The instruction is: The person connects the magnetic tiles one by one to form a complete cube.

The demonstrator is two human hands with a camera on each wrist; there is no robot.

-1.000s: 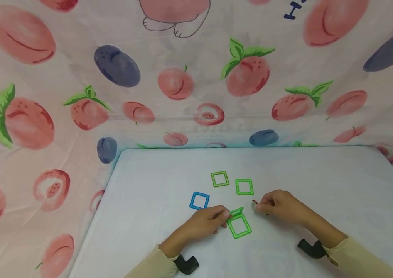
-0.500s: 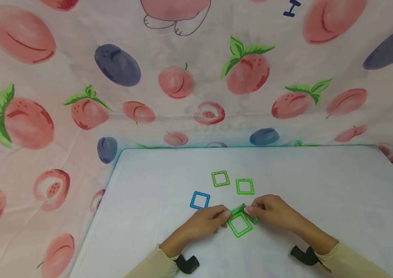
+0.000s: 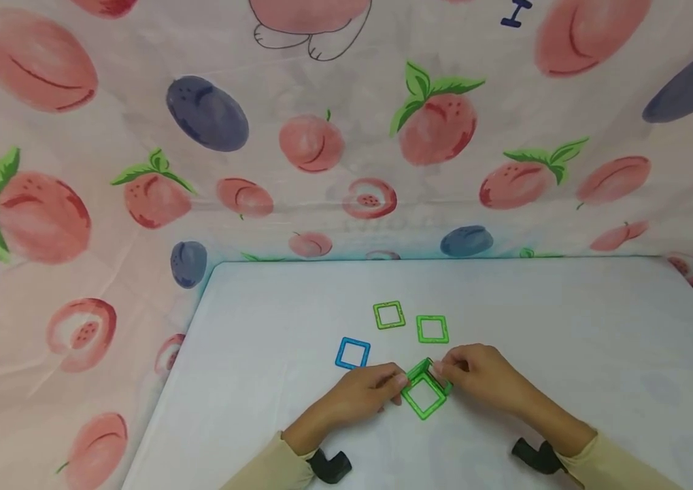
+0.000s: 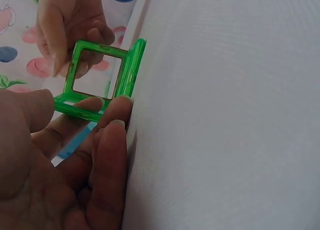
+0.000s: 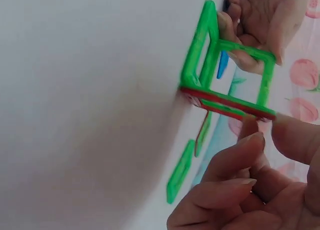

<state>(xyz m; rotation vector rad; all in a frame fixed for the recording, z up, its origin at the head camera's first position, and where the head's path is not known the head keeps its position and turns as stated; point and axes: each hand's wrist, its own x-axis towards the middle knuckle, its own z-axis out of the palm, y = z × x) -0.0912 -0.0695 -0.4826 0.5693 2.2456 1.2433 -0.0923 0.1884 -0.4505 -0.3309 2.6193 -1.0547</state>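
Observation:
Three green square magnetic tiles meet at a corner between my hands. One base tile [image 3: 435, 407] lies flat on the table in the head view. My left hand [image 3: 355, 395] pinches a second, upright tile [image 5: 268, 82] between thumb and fingers. My right hand [image 3: 487, 374] pinches a third upright tile [image 4: 74, 69], whose outer edge looks red in the right wrist view. That third tile stands along the base's right side, against the upright one. Fingertips of both hands are at the tiles' upper edges.
Beyond the hands, a blue square tile [image 3: 340, 352], a yellow-green one [image 3: 377, 317] and a green one [image 3: 432, 341] lie flat on the white table [image 3: 273, 313]. A fruit-print cloth [image 3: 322, 190] hangs behind the table. Black curved pieces [image 3: 330, 467] sit at both wrists.
My right hand has moved left and slightly down, bringing its tile from apart on the right against the base and the other upright tile. The base tile has turned slightly; my left hand stays put.

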